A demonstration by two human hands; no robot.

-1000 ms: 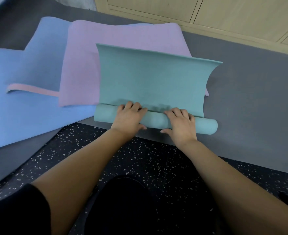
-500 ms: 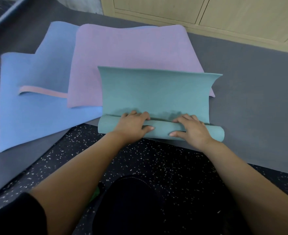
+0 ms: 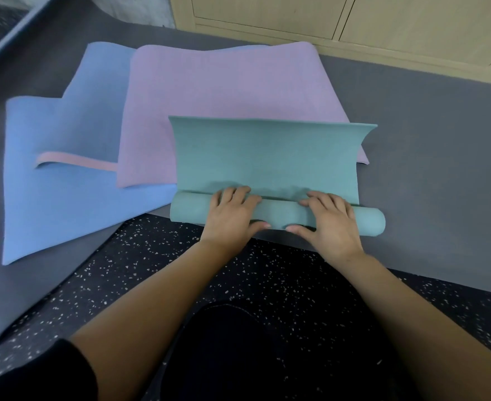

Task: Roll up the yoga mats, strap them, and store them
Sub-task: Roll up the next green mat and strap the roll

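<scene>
While both hands cup the rolled end of the teal mat (image 3: 267,157), the roll could go crooked.
Left hand (image 3: 232,217) and right hand (image 3: 332,222) sit near the middle, fingers curled over the top, thumbs on the near side; the roll lies along the near edge of the grey padding (image 3: 429,146), its unrolled part overlapping the purple mat (image 3: 224,94); uneven pressure would likely cone the free ends; slack would loosen the core.

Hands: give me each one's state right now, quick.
Left hand: grips the teal mat at its rolled part.
Right hand: grips the same roll, further right.
</scene>
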